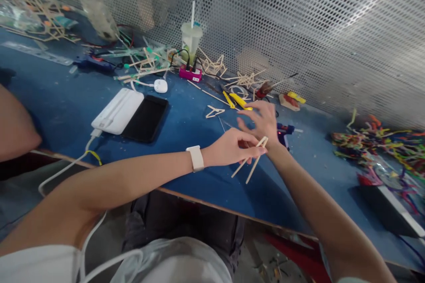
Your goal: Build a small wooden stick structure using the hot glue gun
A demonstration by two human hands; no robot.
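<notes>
My left hand (pixel 226 148), with a pale watch on its wrist, pinches two thin wooden sticks (pixel 254 168) that meet at the top in a narrow V. Their free ends point down over the blue table. Just beyond it, my right hand (pixel 264 119) has its fingers spread, and I see nothing held in it. Its fingertips are nearest to yellow-handled pliers (pixel 239 101); whether they touch cannot be told. Behind the right wrist lies a blue glue gun (pixel 285 131) with a red light, partly hidden. A small stick shape (pixel 215 111) rests left of the pliers.
A white power bank (pixel 117 110) and a black phone (pixel 146 119) lie on the left. Along the perforated metal panel (pixel 299 22) stand a drink cup (pixel 191 37), a pink power strip (pixel 190 73) and stick structures. Colourful pipe cleaners (pixel 381 141) heap at right.
</notes>
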